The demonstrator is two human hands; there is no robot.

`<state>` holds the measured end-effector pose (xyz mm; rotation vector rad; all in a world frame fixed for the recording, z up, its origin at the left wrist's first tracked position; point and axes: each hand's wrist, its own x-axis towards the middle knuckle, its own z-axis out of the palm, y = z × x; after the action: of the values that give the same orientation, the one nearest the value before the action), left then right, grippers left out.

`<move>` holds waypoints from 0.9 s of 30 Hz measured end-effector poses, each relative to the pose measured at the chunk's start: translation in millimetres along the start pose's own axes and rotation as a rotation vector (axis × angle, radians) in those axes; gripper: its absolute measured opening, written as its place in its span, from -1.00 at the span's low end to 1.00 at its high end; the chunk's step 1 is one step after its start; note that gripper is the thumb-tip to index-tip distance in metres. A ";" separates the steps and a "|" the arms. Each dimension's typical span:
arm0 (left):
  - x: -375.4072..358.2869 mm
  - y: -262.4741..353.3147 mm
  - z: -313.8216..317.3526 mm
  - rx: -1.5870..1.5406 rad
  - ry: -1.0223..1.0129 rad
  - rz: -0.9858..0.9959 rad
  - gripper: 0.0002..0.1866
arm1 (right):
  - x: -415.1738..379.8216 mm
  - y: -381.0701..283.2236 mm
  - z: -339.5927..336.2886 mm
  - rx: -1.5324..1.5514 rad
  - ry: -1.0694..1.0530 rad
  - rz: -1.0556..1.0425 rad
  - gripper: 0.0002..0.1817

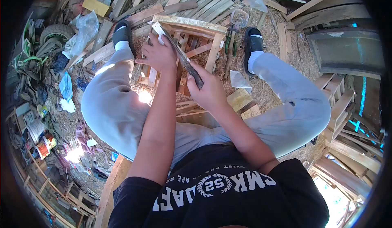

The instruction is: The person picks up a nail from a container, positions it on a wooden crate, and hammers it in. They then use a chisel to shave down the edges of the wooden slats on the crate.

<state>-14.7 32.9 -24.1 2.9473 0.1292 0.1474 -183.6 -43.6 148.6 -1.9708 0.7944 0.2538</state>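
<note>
My right hand [208, 90] is closed around the grip of a long, dark, narrow tool [179, 53] that slants up and to the left. Its exact kind is not clear. My left hand [159, 56] grips a pale wooden strip [158, 28] between thumb and fingers, with the little finger stretched out to the side. The tool's far end lies close beside the strip and my left fingers. Under both hands stands a wooden frame [192, 23] with several slats inside, partly hidden by my hands and forearms.
My legs are spread around the frame, a dark shoe [254, 44] on the right. Stacked slats [210, 3] lie ahead. A clear plastic tub [239, 18] sits near the frame. Clutter with a wheel [56, 35] fills the left; wooden furniture parts [339, 105] stand at the right.
</note>
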 end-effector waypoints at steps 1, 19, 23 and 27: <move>-0.5 0.2 1.3 0.002 0.004 0.006 -0.35 | -1.6 12.3 6.8 0.043 0.076 -0.089 -0.47; -0.3 -3.4 8.3 -0.025 0.067 0.082 -0.37 | 10.2 17.0 11.5 0.109 0.122 -0.122 -0.40; 2.0 -3.3 8.3 -0.025 0.084 0.091 -0.38 | -5.9 27.9 5.2 0.205 0.078 -0.110 -0.42; -0.1 -4.7 10.6 0.011 0.061 0.085 -0.37 | 2.1 22.5 7.1 0.156 0.121 -0.147 -0.43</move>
<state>-14.1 35.6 -35.4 2.9615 0.0125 0.2492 -195.0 -45.8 128.1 -1.8988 0.7197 -0.0150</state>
